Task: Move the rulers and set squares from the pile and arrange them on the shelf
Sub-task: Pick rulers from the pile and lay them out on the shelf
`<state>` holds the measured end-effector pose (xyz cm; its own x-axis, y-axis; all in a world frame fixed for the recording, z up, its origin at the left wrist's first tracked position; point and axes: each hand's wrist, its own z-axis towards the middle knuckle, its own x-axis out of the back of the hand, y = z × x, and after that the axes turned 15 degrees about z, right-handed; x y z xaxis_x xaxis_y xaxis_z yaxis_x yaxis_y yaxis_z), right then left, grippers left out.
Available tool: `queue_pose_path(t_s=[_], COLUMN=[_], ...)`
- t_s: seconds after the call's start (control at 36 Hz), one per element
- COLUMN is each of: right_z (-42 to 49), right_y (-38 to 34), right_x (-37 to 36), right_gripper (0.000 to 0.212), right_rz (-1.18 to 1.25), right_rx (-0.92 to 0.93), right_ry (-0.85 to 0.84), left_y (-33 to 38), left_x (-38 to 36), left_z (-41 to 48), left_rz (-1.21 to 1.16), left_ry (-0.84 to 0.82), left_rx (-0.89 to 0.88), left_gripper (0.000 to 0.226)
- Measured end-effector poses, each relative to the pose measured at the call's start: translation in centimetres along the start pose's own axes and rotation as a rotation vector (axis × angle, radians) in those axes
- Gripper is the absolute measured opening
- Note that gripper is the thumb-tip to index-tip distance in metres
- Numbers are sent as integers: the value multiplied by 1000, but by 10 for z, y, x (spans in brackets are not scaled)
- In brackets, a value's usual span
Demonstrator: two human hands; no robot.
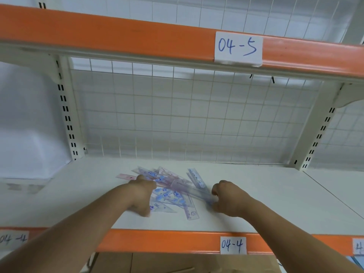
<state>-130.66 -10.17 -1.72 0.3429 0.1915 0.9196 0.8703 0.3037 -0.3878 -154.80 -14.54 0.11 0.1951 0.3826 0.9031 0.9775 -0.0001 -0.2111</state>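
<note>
Working outward from the centre, we find the pile of rulers and set squares lying loose and crossed on the white shelf, near its front edge and between the two hands. One clear ruler runs with its long axis from the far left toward the near right, and its near end meets the right hand. That hand is curled and appears to pinch this end between thumb and fingers, though blur softens the contact. The left hand rests knuckles-up on the pile's left side. Its fingers are hidden, so we cannot tell whether it grips anything. We judge the right hand better placed to draw the ruler out along its axis.
</note>
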Motion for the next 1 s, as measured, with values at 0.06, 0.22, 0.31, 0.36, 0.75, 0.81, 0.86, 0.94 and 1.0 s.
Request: queue_pose_path(t_s=[0.06, 0.22, 0.31, 0.36, 0.75, 0.81, 0.86, 0.94, 1.0], right_z=[1, 4, 6, 8, 13, 14, 14, 14, 12], right_y=[-2, -9, -9, -9, -12, -11, -10, -9, -8], right_x=[0, 1, 3, 3, 4, 4, 4, 4, 4], right_gripper=[31, 35, 36, 36, 37, 36, 37, 38, 42], right_rz=[-2, -28, -35, -44, -74, -79, -80, -71, -52], right_rx=[10, 63, 62, 57, 63, 65, 59, 52, 53], right_ry=[-1, -18, -10, -1, -35, -39, -44, -50, -48], left_y=[-6, -15, -18, -18, -25, -27, -27, -26, -24], left_x=[0, -8, -13, -16, -20, -19, -18, -17, -17], left_z=[-3, -3, -1, 2, 6, 6, 5, 6, 7], left_rz=[-1, -55, -113, -147, -142, -130, -136, -119, -112], left_ry=[-9, -39, -13, -4, 36, 56, 69, 108, 142], left_rx=[24, 52, 64, 79, 89, 48, 9, -21, -36], left_gripper=[84, 80, 80, 85, 89, 83, 79, 80, 85])
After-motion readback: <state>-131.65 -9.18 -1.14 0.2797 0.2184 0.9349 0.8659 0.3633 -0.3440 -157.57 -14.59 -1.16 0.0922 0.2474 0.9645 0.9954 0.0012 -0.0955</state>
